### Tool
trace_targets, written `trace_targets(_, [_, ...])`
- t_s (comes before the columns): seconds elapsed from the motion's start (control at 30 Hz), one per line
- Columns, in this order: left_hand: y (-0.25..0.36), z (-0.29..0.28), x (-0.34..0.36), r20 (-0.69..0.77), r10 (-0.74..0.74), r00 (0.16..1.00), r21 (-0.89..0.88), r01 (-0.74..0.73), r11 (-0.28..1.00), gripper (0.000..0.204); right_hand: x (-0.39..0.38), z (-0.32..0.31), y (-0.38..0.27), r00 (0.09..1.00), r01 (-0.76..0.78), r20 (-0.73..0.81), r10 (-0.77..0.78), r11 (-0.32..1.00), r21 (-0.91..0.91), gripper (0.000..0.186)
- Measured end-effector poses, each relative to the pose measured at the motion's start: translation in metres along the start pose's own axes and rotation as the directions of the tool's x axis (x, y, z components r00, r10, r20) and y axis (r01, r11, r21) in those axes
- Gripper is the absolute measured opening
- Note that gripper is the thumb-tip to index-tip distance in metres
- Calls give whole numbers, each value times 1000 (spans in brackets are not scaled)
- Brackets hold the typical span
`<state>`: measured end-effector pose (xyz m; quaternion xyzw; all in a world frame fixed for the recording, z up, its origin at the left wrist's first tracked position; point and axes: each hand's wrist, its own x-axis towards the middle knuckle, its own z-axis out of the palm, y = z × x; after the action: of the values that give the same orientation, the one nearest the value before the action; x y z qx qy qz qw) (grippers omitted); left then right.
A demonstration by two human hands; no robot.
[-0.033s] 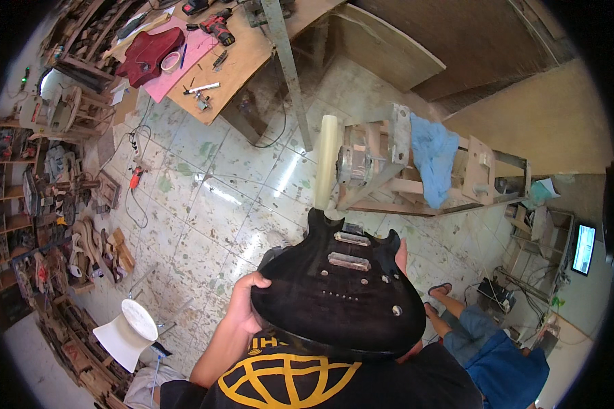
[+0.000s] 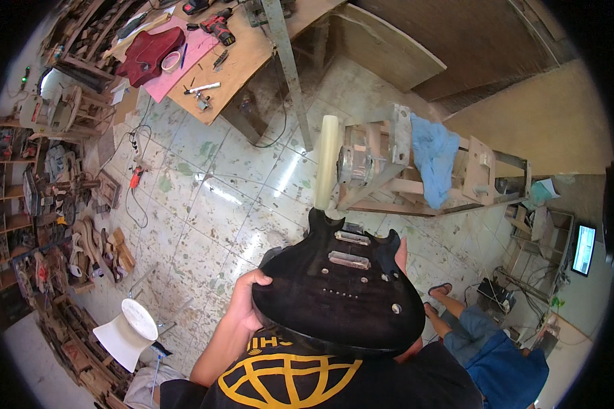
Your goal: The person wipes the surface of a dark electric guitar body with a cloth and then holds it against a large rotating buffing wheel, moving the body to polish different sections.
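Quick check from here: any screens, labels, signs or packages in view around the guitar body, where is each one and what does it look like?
Screen: far right, on the cluttered shelving; small upright rectangle, lit pale blue-white in a dark frame.
Shirt print: bottom centre, below the black guitar body that the left hand grips; yellow globe-grid emblem on black cloth.
No packages or signs can be made out.

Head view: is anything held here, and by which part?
A black guitar body, gripped at its edges: the left hand on the left rim, right-hand fingertips showing at the right edge.
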<state>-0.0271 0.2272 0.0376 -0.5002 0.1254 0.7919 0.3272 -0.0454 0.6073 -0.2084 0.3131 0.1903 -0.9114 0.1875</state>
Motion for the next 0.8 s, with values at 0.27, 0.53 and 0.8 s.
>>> trace_targets(0.27, [24, 7, 41, 49, 5, 999, 34, -6, 999, 55, 0, 105, 13, 966, -149, -217, 139, 988, -31, 59])
trace_targets(0.53, [50, 17, 81, 29, 67, 997, 62, -69, 996, 48, 20, 63, 10, 945, -150, -307, 111, 983, -105, 62])
trace_targets(0.8, [59, 18, 95, -93, 289, 953, 30, -287, 957, 43, 54, 19, 23, 918, -60, -396, 25, 995, -76, 55])
